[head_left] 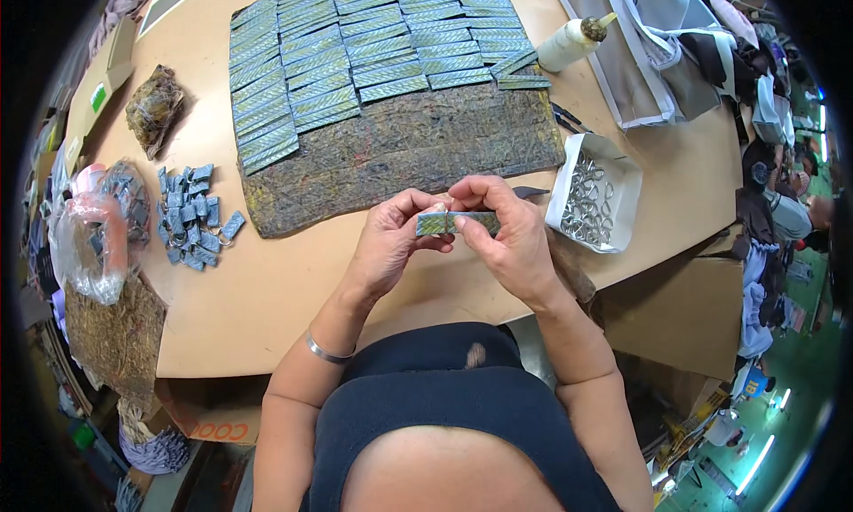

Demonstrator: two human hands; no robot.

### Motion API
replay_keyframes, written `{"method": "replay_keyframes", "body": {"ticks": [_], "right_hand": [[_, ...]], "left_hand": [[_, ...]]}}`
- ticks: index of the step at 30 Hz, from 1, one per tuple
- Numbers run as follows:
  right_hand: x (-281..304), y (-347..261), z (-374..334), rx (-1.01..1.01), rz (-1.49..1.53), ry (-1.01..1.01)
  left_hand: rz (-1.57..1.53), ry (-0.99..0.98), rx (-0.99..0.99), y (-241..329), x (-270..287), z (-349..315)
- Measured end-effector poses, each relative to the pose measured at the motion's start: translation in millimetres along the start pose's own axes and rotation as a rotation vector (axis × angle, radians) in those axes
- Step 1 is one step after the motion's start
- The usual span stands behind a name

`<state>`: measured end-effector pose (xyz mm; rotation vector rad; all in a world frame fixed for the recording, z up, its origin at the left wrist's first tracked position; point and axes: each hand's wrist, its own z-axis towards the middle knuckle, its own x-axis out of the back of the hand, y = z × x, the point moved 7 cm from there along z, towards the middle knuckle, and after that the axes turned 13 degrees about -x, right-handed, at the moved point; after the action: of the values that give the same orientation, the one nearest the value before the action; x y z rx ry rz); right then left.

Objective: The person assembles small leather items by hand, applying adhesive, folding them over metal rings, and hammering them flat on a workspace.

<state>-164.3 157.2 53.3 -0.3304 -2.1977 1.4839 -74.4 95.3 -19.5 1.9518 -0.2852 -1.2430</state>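
Note:
Between my two hands is a short blue-grey fabric strip [481,220] with a yellowish, shiny face. A thin metal ring [448,222] appears to sit around it near its middle. My left hand [397,236] pinches the strip's left end, and my right hand [510,236] grips its right part with the thumb on top. Just beyond lies a stained brown mat [400,143], its far part covered by rows of similar strips [324,72]. Right of my right hand, a white tray [629,201] holds many metal rings [586,203].
A pile of folded blue-grey tabs [188,217] lies at the left, beside a clear plastic bag [93,245]. Farther back sits a crumpled brownish lump [153,110]. A white glue bottle [569,46] lies past the mat's right edge, near grey-and-white fabric pieces [644,68].

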Motion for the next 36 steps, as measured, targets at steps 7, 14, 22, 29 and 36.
{"method": "replay_keyframes", "body": {"ticks": [7,14,22,29,36], "right_hand": [[-2,-1,-1,0.044,-0.056,0.003],[-3,10,-1,-0.016,0.211,-0.076],[6,7,-2,-0.018,0.143,-0.081],[7,4,-3,0.012,0.146,-0.103],[21,7,-7,-0.04,0.119,-0.043]], "left_hand": [[0.138,0.022,-0.144,5,2,-2],[0.118,0.006,-0.227,7,-6,-3],[-0.175,-0.095,0.096,2,-15,-9],[-0.169,-0.136,-0.027,2,-15,-6],[0.011,0.026,-0.264,18,-10,-3]]}}
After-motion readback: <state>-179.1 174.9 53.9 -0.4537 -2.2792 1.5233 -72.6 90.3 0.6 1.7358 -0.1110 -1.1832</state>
